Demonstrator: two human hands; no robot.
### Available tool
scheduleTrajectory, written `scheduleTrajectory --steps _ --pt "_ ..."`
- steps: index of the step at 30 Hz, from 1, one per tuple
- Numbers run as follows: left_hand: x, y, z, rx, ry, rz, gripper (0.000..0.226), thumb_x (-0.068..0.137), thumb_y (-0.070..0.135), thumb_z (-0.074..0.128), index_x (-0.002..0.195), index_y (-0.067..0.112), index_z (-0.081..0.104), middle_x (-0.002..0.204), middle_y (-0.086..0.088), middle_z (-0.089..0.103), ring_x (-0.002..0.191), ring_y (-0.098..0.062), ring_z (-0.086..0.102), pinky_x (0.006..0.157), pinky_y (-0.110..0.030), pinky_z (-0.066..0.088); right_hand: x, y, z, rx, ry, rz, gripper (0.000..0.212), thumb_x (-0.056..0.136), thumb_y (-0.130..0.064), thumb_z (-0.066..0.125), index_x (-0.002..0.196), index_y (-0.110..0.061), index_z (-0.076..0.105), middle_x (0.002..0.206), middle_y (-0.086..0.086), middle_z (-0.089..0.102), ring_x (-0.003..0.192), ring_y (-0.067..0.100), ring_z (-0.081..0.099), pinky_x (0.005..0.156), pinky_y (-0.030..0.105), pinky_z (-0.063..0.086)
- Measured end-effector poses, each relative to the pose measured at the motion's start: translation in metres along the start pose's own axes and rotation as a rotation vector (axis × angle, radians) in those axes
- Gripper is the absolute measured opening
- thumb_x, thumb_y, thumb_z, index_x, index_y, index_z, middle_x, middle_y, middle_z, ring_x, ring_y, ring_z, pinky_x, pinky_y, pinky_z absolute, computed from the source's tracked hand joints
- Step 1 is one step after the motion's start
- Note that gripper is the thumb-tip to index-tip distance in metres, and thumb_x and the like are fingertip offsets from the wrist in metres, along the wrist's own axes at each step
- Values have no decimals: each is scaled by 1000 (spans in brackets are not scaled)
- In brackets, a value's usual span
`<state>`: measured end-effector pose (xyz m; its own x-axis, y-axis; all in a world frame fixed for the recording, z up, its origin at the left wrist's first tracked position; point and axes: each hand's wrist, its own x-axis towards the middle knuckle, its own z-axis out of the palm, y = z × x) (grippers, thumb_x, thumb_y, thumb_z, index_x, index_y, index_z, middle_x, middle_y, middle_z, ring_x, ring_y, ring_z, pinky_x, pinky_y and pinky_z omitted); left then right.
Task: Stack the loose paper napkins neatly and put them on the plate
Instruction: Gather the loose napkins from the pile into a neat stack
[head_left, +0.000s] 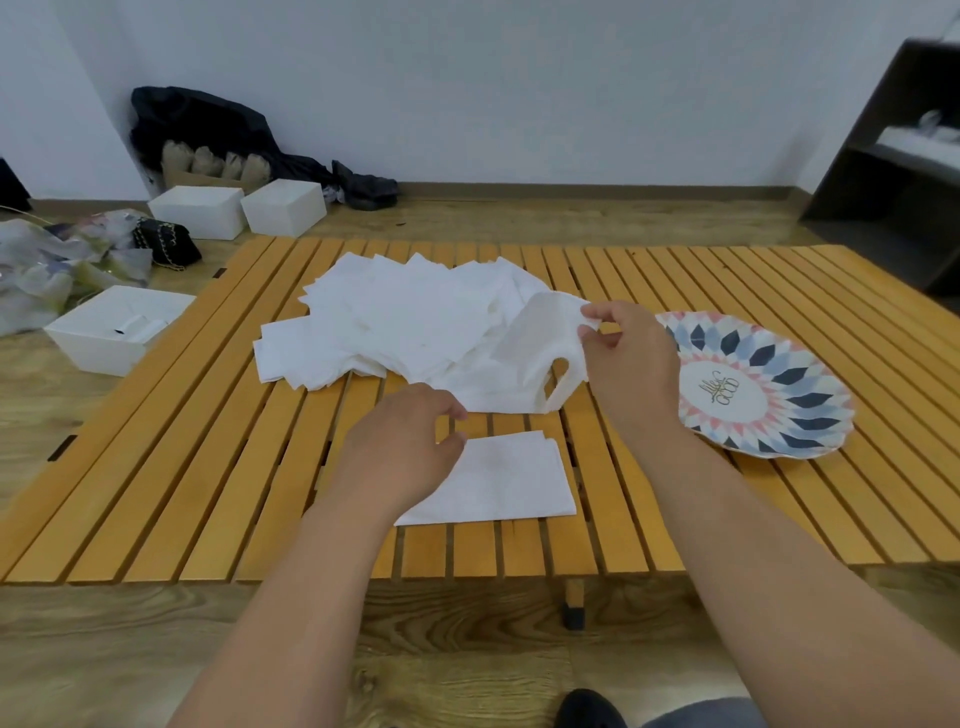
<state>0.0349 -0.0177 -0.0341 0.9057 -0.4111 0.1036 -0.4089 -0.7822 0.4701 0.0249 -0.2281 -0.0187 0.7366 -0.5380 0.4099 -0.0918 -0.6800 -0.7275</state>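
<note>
On the table (156, 467), the right hand (631, 364) pinches a napkin (540, 338) up from the loose pile (395, 317), probably for the small stack (509, 478) that the left hand (400, 447), fingers loosely apart, steadies near the plate (810, 395).

Left hand (400, 441), right hand (631, 364), forearms (291, 597) bare — grey trouser leg (711, 716), black shoe (589, 709)

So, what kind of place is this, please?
Probably a spare room at home: a low slatted table on a wood floor, white boxes and a black bag by the wall, a dark shelf.
</note>
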Motion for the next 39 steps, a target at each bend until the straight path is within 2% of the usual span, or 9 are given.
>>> scheduleTrajectory --steps 4,11,16,20,22,26,29,33,39 --pt "0 -2 -1 20 -17 -38 21 93 33 53 113 33 60 119 11 55 107 -9 53 74 -26 44 17 6 12 20 -17 56 19 90 -14 58 109 -20 60 113 0 63 97 18 61 80 30 50" --pt "3 -5 -2 -34 93 -65 26 93 34 54 119 31 58 125 12 53 116 -8 50 74 -24 38 37 -18 -2 163 137 -19 11 90 -9 59 97 -15 63 91 -12 55 75 -7 50 65 0 41" --pt "6 -2 -7 -448 218 -135 42 90 40 60 129 29 49 130 14 50 116 -3 47 87 -26 42 8 -36 -15 362 51 -4 19 89 -7 60 90 -25 67 88 -24 58 87 -20 51 78 7 44" --pt "7 7 -13 -956 94 -315 64 87 45 62 143 30 34 136 9 47 119 -11 51 99 -36 45 -20 -34 -22 692 -154 239 24 90 -4 60 90 -26 70 108 2 66 109 23 61 92 42 53" --pt "6 6 -14 -1124 -67 -444 63 87 48 59 141 27 36 133 2 54 109 -17 61 94 -44 52 -29 -33 -26 839 -217 350 23 91 -1 57 92 -20 70 107 8 66 108 30 62 87 40 56" --pt "7 -1 -6 -1227 -218 -488 59 87 45 63 138 22 44 127 -4 62 103 -26 67 90 -46 54 -41 -29 -29 1001 -311 479 22 92 0 54 96 -16 69 108 9 68 89 16 67 60 21 56" --pt "9 0 -5 -1300 -245 -478 54 84 31 70 132 20 50 122 -5 66 107 -27 66 91 -45 53 -43 -27 -27 1054 -357 483 22 92 1 54 99 -14 68 108 10 68 87 15 67 63 23 58" --pt "10 2 -9 -1197 -4 -499 37 79 6 74 110 19 58 106 -5 68 90 -23 68 75 -38 56 -42 -14 -17 822 -375 417 26 91 1 56 92 -20 71 104 13 65 94 17 62 75 28 55" --pt "10 -12 -10 -880 154 -445 27 74 5 78 89 13 58 99 -14 69 91 -29 67 67 -33 50 -39 7 -10 283 -527 279 28 93 -4 54 84 -24 71 95 -14 60 87 0 53 69 12 44"
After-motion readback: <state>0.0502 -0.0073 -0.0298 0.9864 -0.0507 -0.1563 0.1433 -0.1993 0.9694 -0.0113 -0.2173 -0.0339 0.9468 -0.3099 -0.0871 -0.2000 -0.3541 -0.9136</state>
